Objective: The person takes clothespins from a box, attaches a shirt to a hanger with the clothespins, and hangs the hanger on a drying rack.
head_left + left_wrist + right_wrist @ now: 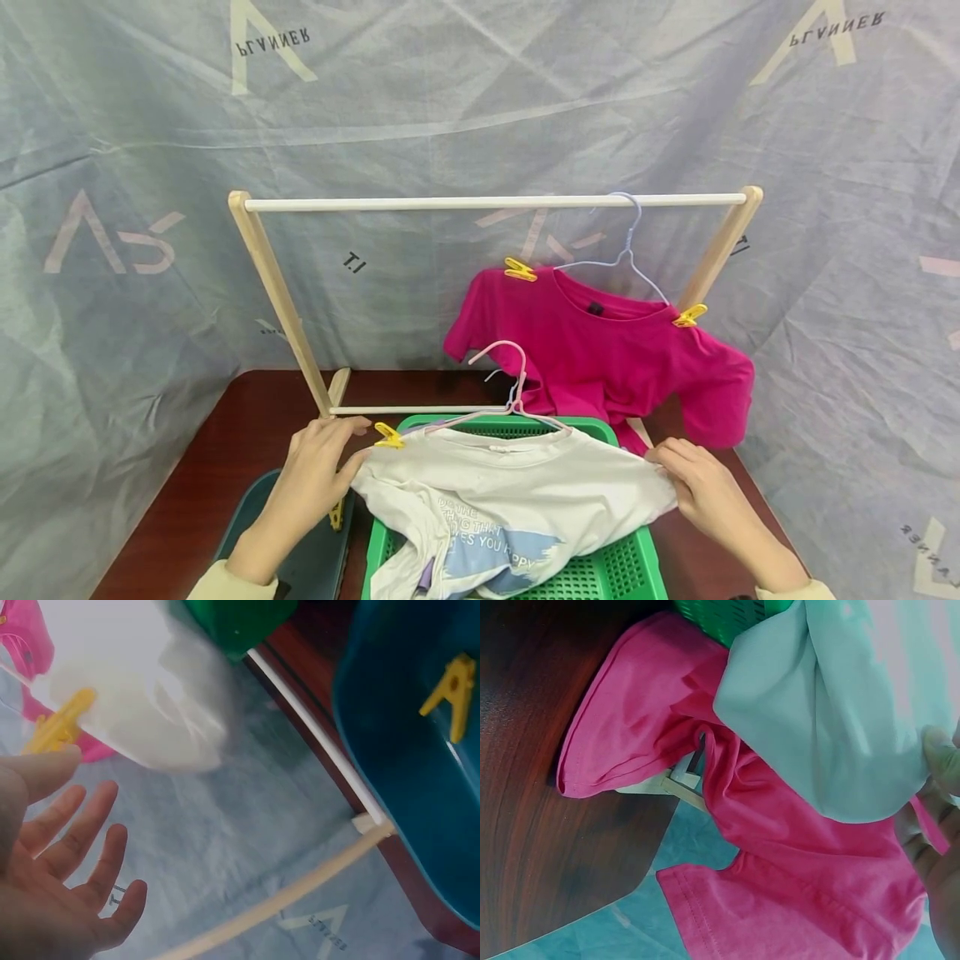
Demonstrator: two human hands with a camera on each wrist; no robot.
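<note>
A white T-shirt (555, 483) with a blue print hangs on a pale pink hanger (522, 367), above the green basket (651, 554). One yellow clothespin (388, 435) is clipped at its left shoulder. My left hand (311, 475) is beside that shoulder; in the left wrist view its fingers are spread and loosely bent, the thumb near the clothespin. At the other sleeve, my right hand (697, 475) pinches the white cloth between thumb and fingers, seen closely in the right wrist view.
A magenta T-shirt (600, 350) hangs from a blue hanger (628, 237) on the rack's white rail (450, 202), with yellow clothespins on both shoulders. A blue-green bin (405, 750) holding yellow clothespins (453, 696) stands left of the basket on the dark table (187, 492).
</note>
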